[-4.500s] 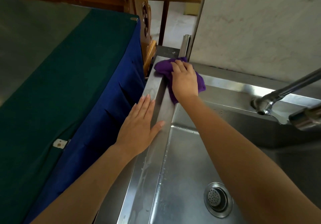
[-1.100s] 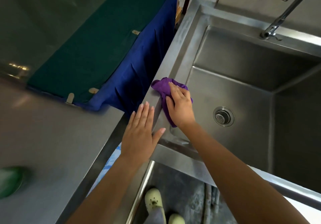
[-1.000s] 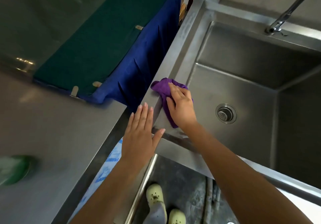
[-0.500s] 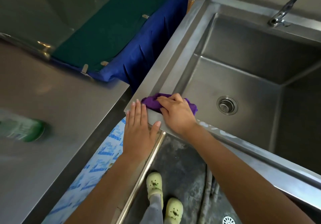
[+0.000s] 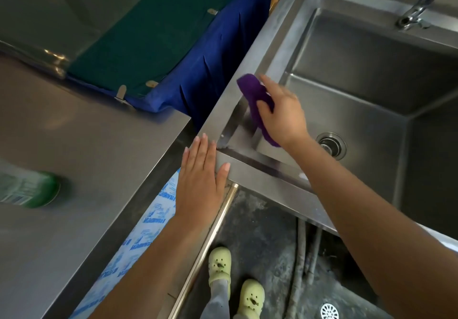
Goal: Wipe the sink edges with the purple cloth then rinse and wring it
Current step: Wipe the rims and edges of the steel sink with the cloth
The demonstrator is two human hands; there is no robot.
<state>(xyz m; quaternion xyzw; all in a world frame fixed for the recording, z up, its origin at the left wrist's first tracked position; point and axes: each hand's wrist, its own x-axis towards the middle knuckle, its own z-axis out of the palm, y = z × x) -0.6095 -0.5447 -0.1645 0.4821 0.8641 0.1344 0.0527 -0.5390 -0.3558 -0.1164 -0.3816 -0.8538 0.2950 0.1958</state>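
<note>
Head view, from nearest to farthest: two pale green perforated clogs are seen standing on the dark, stained floor, with a round white floor drain grate at the bottom right. Blue-printed white sheeting is visible below the grey metal counter at the left, on which a blurred green bottle with a printed label lies. The left hand is laid flat and open on the near left corner of the stainless steel sink, fingers extended and together, thumb spread along the front rim; nothing is grasped by it. Farther on, the right hand is pressed onto the purple cloth, which is pinned between the palm and the inner face of the sink's left edge, one end lying on the rim and the other hanging down toward the basin. The hand and cloth are slightly blurred. A round metal strainer drain is set in the basin floor to the right of the wrist. Beyond the left rim, a dark blue cloth is draped under a green cover. At the far right corner, a chrome tap base is mounted on the back ledge.
</note>
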